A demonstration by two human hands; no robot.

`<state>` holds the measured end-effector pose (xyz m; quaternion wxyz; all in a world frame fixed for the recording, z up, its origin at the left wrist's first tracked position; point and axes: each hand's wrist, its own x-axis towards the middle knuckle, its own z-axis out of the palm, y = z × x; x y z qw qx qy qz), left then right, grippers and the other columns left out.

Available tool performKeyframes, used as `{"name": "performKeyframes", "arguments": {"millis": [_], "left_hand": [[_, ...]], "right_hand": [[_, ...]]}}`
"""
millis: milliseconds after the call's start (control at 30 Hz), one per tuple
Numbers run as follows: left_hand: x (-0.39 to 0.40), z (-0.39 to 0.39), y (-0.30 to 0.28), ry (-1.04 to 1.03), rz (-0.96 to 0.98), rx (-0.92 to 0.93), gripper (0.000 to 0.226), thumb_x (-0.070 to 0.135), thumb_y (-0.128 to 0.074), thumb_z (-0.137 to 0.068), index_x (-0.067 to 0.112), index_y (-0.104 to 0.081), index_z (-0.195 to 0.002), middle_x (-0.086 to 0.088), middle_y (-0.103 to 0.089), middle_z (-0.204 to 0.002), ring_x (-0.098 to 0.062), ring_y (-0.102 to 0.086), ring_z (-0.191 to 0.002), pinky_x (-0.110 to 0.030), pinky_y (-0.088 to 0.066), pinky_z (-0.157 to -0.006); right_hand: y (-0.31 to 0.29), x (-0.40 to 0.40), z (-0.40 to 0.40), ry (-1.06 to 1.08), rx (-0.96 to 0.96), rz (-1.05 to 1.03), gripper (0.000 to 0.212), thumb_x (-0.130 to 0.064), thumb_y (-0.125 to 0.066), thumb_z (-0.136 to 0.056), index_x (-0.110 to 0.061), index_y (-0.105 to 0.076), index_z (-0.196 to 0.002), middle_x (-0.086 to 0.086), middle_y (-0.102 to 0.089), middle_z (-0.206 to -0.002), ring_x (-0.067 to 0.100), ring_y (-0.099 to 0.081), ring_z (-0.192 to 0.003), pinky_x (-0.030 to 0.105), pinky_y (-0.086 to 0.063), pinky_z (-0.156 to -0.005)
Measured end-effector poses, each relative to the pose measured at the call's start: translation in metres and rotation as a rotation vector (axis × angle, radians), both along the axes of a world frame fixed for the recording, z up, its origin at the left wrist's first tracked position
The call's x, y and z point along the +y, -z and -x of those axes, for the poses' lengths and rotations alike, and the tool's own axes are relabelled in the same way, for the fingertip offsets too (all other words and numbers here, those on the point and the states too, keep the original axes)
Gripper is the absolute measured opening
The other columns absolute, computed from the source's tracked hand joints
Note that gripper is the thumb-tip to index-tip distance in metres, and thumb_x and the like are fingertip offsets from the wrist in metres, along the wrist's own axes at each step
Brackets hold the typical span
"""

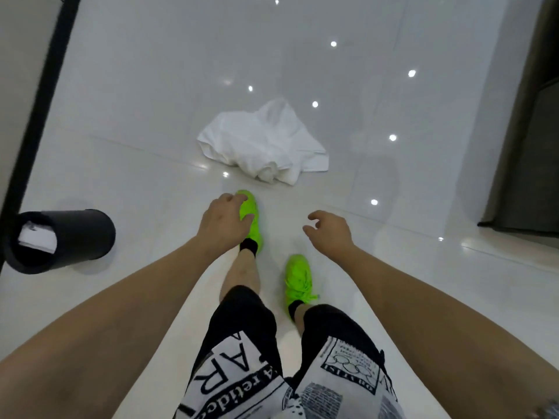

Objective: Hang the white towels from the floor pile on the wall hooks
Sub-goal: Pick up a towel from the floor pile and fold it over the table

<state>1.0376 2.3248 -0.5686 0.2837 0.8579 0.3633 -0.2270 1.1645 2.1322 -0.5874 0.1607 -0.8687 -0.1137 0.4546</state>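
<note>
Nearest, black-and-white printed shorts (242, 367) and two bare forearms reach forward and down. The left hand (225, 220) and right hand (331, 232) hang above the floor, palms down, fingers loosely curled, neither holding anything. Below them stand two bright green shoes (298, 281), the left foot farther forward, partly hidden by the left hand. Beyond the shoes, the white towels (263, 143) lie as a crumpled heap on the glossy white tile floor (423, 176), folds bunched at the near edge, a flat corner spread to the right. The hands are near the heap, not touching it. At left stands a black cylindrical bin (66, 238) holding white paper, beside a black upright frame (42, 107). A dark doorway (526, 164) lies at right.
</note>
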Motion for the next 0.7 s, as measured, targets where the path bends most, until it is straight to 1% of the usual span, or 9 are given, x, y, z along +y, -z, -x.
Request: {"name": "performKeyframes", "arguments": {"millis": [100, 233, 333, 500, 633, 700], "left_hand": [[0.032, -0.021, 0.056, -0.011, 0.049, 0.020, 0.050, 0.036, -0.057, -0.093, 0.018, -0.049, -0.139, -0.014, -0.050, -0.135, -0.033, -0.046, -0.125, -0.042, -0.039, -0.104], [0.077, -0.044, 0.134, -0.072, 0.104, 0.038, 0.049, 0.036, -0.059, -0.091, 0.018, -0.052, -0.136, -0.014, -0.054, -0.131, -0.032, -0.049, -0.122, -0.037, -0.039, -0.100], [0.109, -0.057, 0.192, -0.129, 0.131, 0.063, 0.047, 0.036, -0.060, -0.091, 0.018, -0.054, -0.134, -0.013, -0.055, -0.128, -0.031, -0.051, -0.120, -0.036, -0.038, -0.099], [0.149, -0.071, 0.298, -0.099, 0.175, 0.102, 0.048, 0.035, -0.059, -0.092, 0.016, -0.052, -0.136, -0.015, -0.054, -0.131, -0.033, -0.050, -0.122, -0.038, -0.039, -0.102], [0.161, -0.068, 0.366, -0.097, 0.206, 0.130, 0.048, 0.035, -0.058, -0.092, 0.017, -0.052, -0.137, -0.015, -0.053, -0.131, -0.033, -0.050, -0.122, -0.037, -0.038, -0.101], [0.162, -0.063, 0.389, -0.094, 0.213, 0.122, 0.046, 0.034, -0.059, -0.092, 0.016, -0.053, -0.135, -0.015, -0.054, -0.128, -0.033, -0.052, -0.118, -0.036, -0.039, -0.098]], "right_hand": [[0.049, 0.030, -0.013, 0.007, 0.030, 0.031, 0.038, -0.033, -0.063, -0.089, -0.019, -0.064, -0.124, 0.005, -0.070, -0.107, 0.023, -0.061, -0.110, 0.030, -0.045, -0.092], [0.127, 0.078, -0.041, -0.026, 0.078, 0.112, 0.040, -0.034, -0.063, -0.090, -0.018, -0.063, -0.126, 0.005, -0.067, -0.120, 0.023, -0.059, -0.114, 0.029, -0.044, -0.094], [0.187, 0.117, -0.067, -0.022, 0.084, 0.150, 0.039, -0.036, -0.064, -0.090, -0.019, -0.064, -0.124, 0.005, -0.068, -0.117, 0.022, -0.061, -0.111, 0.029, -0.044, -0.093], [0.295, 0.181, -0.108, -0.027, 0.059, 0.140, 0.035, -0.035, -0.066, -0.087, -0.020, -0.067, -0.119, 0.004, -0.069, -0.116, 0.020, -0.062, -0.109, 0.026, -0.045, -0.092], [0.372, 0.212, -0.126, -0.005, 0.018, 0.150, 0.030, -0.028, -0.069, -0.084, -0.023, -0.070, -0.113, 0.000, -0.070, -0.111, 0.016, -0.064, -0.103, 0.019, -0.042, -0.081], [0.399, 0.216, -0.126, 0.030, 0.001, 0.152, 0.030, -0.024, -0.070, -0.082, -0.024, -0.070, -0.112, -0.002, -0.071, -0.107, 0.014, -0.065, -0.100, 0.019, -0.044, -0.080]]}}
